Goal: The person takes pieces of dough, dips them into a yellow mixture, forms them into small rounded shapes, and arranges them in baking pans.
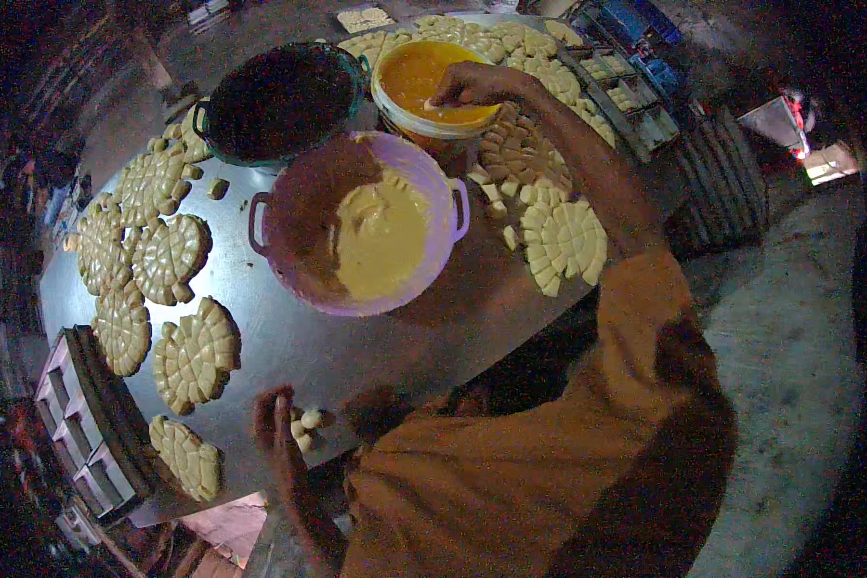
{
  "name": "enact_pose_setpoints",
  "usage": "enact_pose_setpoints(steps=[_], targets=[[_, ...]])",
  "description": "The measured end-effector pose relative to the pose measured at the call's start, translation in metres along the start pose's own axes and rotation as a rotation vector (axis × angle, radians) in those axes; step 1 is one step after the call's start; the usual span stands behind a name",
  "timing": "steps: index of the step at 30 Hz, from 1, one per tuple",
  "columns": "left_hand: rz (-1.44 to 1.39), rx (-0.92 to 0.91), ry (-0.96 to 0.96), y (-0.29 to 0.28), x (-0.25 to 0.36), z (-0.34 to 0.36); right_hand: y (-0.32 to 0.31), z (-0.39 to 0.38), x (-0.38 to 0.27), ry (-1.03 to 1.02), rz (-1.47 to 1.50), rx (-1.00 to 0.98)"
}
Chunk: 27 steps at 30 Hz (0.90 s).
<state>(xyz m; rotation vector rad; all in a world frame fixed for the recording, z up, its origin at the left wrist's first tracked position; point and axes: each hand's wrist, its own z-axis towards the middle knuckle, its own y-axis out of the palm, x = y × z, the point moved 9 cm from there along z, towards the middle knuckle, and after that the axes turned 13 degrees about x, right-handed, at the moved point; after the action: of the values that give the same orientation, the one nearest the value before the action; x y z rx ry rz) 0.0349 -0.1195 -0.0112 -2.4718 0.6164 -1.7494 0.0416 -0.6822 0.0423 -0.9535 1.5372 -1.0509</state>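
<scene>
From where I stand, the yellow bucket is at the upper middle of the frame, on the metal desk. The right hand hangs over its mouth, fingers curled in narrow; whether they pinch anything I can't tell. The bucket looks well filled with orange-yellow stuff, so I'd expect it to be heavy and sloppy, its smeared rim slippery; both palms low around the outer wall would be the safer hold.

Toward the lower left of the frame, the left hand is beside a few small dough balls. It is blurred, so I can't tell how wide its fingers are or if they hold one. Those balls look light, soft and easily dented: best cupped loosely from the sides. The purple tub, mid-frame, has side handles to lift by.
</scene>
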Motion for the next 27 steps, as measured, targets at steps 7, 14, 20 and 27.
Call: enact_pose_setpoints(steps=[7, 14, 20, 27], targets=[[-0.112, 0.017, 0.017, -0.013, -0.039, 0.003, 0.032, 0.008, 0.065, -0.422, 0.436, -0.069], [-0.133, 0.004, 0.025, -0.001, -0.033, 0.0, 0.012, -0.005, 0.018, 0.178, 0.454, -0.294], [-0.447, -0.021, -0.227, 0.01, -0.059, 0.002, -0.014, -0.015, -0.021, 0.113, 0.744, 0.019], [-0.822, -0.622, -0.46, 0.125, 0.016, -0.034, 0.057, -0.091, -0.249, -0.003, 1.527, 0.132]])
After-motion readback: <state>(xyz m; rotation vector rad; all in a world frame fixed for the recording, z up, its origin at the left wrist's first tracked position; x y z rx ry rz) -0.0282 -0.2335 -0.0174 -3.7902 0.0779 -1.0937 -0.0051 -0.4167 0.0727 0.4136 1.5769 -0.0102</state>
